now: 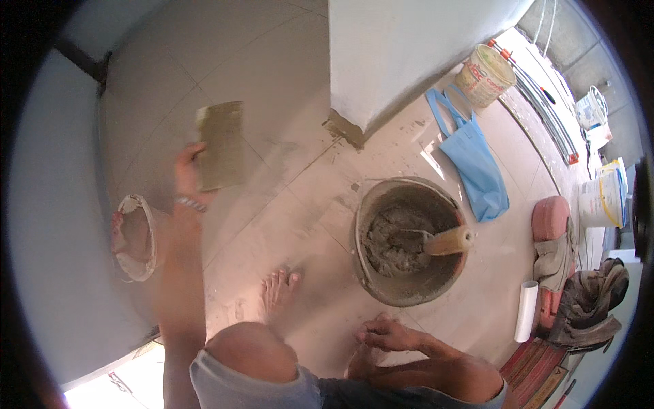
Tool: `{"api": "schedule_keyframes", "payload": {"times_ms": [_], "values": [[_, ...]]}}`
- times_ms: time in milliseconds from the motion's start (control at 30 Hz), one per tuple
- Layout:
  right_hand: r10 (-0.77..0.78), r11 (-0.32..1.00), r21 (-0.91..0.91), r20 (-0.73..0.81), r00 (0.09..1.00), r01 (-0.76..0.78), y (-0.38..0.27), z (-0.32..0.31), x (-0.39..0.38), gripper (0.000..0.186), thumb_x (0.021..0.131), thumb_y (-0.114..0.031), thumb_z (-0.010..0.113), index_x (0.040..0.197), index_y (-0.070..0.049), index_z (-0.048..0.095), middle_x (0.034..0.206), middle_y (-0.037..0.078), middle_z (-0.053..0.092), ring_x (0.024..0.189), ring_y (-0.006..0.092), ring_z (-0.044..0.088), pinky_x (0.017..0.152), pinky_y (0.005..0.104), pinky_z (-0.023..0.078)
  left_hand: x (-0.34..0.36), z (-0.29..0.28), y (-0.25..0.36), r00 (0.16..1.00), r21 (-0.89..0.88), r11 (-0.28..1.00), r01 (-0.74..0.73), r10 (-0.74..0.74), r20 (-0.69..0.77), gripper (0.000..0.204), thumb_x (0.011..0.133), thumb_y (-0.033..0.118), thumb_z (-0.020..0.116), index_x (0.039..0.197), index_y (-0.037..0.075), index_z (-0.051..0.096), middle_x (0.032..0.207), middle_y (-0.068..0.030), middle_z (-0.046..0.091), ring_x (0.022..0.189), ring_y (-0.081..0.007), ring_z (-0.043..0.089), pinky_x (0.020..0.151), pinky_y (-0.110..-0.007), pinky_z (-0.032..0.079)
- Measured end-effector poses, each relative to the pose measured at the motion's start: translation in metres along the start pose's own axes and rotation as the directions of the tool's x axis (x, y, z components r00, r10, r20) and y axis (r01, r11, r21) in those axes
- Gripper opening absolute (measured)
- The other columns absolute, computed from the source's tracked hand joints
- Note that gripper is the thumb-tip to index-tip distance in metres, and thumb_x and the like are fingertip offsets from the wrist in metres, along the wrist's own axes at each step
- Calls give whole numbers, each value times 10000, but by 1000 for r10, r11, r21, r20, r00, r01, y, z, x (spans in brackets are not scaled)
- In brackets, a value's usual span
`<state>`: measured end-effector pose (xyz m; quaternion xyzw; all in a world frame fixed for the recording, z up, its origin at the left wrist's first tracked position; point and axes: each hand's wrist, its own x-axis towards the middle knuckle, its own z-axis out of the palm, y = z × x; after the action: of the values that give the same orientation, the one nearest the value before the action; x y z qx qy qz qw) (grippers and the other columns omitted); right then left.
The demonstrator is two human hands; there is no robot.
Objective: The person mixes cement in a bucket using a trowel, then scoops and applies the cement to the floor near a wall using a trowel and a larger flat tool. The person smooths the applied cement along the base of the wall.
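Observation:
My left hand (187, 167) reaches forward over the floor, its fingers closed around the left edge of a flat rectangular board (223, 146) smeared with grey-brown mortar. Most of those fingers are hidden behind the board. Near my right foot, my right hand (387, 335) hangs low with its fingers curled together and no tool showing in it. In front of it stands a black bucket (361, 252) partly filled with wet mortar (395, 235). A trowel (446, 242) rests in the bucket, its blade in the mortar and its pale handle against the right side.
A mortar-stained pail (153, 235) stands by the left wall. Ahead, a wall corner (364, 129) juts out, mortar at its base. To the right are a blue bag (473, 160), a tub (485, 76), white buckets (603, 198), a paper roll (526, 311) and dark cloth (589, 307).

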<state>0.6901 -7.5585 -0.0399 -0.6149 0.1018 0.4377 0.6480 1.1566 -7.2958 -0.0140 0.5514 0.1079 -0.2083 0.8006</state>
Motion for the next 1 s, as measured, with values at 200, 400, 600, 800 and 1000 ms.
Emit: {"api": "schedule_keyframes", "payload": {"times_ms": [200,400,600,800,1000], "values": [[350,929,142,-36,936,-342,-4,13,-4,390,1048,-417,478,1100,-61,629,909,33,580,743,140,544,698,281,458,72,78,-63,942,183,944,275,-303,146,368,788,376,668,1062,135,623,1096,-90,581,1008,-260,584,851,-424,486],[518,606,721,-36,855,-336,45,44,-10,301,1053,-328,505,1123,-58,618,890,-1,565,789,120,525,711,265,453,162,107,-90,844,491,852,179,-390,369,526,838,396,673,1227,49,604,1172,-115,618,1046,-243,625,884,-413,507],[521,647,721,-183,833,-247,29,68,-5,396,1040,-409,506,1247,-83,592,983,18,630,910,137,587,800,325,492,201,131,-108,862,584,810,-51,-259,435,521,874,405,657,1203,1,656,1098,-113,680,955,-204,645,867,-343,495],[629,520,813,-155,762,-264,33,64,15,401,1041,-413,500,1244,-79,592,986,26,637,909,144,595,800,330,495,208,147,-112,828,636,732,-244,-184,529,498,905,460,632,1064,-5,713,882,-93,697,819,-196,629,790,-339,499],[687,453,849,-139,714,-271,36,59,23,406,1042,-416,495,1240,-76,591,988,34,643,908,150,604,799,335,497,201,163,-109,829,785,548,-289,-266,492,518,942,494,588,1041,7,731,853,-164,709,803,-245,674,794,-384,528]]}}
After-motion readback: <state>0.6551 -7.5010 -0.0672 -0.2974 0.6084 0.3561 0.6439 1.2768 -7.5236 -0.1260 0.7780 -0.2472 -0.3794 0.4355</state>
